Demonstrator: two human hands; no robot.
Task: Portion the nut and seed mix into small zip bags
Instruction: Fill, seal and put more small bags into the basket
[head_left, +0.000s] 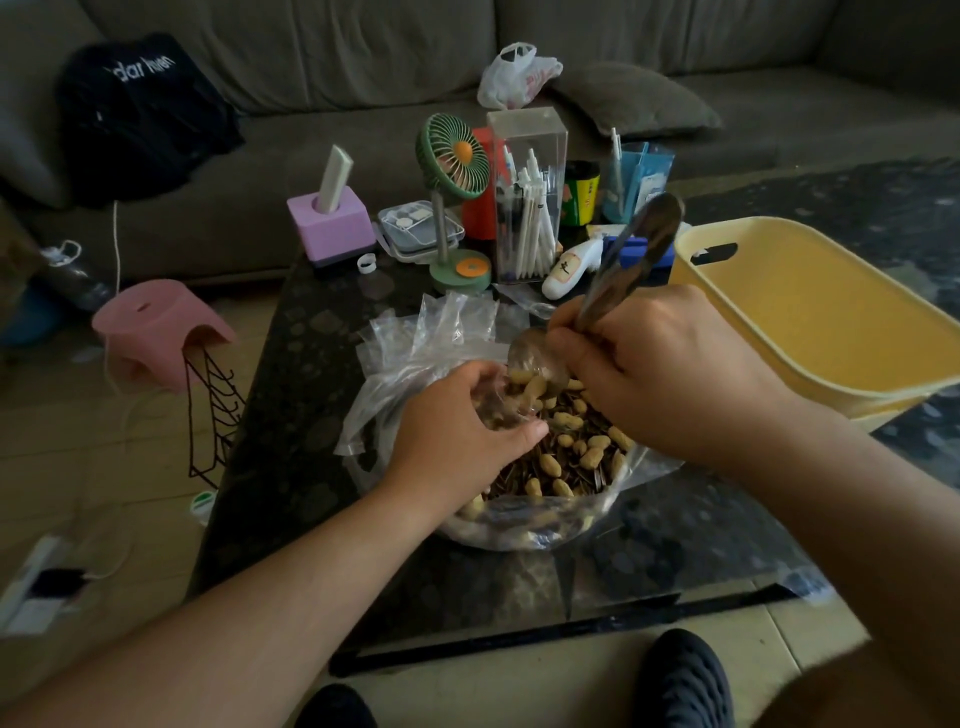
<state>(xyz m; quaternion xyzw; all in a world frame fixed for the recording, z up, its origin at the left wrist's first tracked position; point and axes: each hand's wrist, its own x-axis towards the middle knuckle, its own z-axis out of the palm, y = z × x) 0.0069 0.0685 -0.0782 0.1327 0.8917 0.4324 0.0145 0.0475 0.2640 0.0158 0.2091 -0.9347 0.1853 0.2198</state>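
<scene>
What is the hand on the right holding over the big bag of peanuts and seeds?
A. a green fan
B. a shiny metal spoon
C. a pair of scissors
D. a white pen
B: the right hand grips the long handle of a shiny metal spoon, its bowl dipped toward the small clear zip bag held by the left hand above the large clear plastic bag of peanuts and seeds.

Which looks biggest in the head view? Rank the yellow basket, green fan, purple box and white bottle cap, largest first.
1. yellow basket, though it sits nearer the camera and is cut off at the frame edge
2. green fan
3. purple box, not far behind the fan
4. white bottle cap
</scene>
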